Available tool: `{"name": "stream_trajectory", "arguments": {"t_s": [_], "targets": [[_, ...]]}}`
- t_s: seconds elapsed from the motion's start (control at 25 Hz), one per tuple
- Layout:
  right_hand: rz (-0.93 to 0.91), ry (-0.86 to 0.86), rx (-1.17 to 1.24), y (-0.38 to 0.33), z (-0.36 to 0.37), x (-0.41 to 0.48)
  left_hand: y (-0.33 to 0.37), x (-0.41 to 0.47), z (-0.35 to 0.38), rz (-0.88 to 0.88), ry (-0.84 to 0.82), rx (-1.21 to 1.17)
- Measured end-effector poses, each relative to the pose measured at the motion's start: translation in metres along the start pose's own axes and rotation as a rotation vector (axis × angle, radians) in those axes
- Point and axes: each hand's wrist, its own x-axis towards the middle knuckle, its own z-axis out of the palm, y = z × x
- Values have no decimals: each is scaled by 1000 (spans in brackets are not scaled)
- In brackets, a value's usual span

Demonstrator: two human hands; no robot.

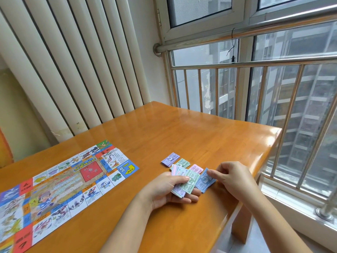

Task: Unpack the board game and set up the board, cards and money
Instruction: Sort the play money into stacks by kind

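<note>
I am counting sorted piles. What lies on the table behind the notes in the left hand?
Three piles show: a purple pile, a green pile and a pink pile. The held notes cover the near ends of green and pink; anything beneath is hidden.

Left hand (166,189), palm up, grips fanned banknotes (189,182); right hand (232,178) pinches blue notes (203,181).

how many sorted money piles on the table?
4: purple paper-note pile farthest, green paper-note pile beside it, pink paper-note pile nearer, blue paper-note pile pinched by right hand. Left hand holds a mixed stack, not counted.
</note>
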Motion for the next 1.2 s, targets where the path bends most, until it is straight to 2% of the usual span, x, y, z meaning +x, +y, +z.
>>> {"name": "stream_trajectory", "arguments": {"t_s": [0.2, 0.4, 0.6, 0.72, 0.88, 1.0, 1.2], "targets": [[4, 12, -101, -1, 1, 0, 0, -1, 1, -4, 5, -10], [-41, 65, 93, 3, 0, 0, 3, -6, -7, 95, 78, 8], [-87, -211, 463, -23, 5, 1, 3, -1, -3, 289, 294, 96], [-65, -279, 502, -35, 14, 1, 3, 2, 1, 391, 372, 68], [-43, -226, 559, -45, 25, 3, 3, 5, 0, 359, 395, -107], [-18, -219, 620, -50, 26, 7, 6, 7, -7, 271, 407, -359], [-17, -287, 614, -55, 23, 16, 5, 8, -26, 215, 341, -662]]}}
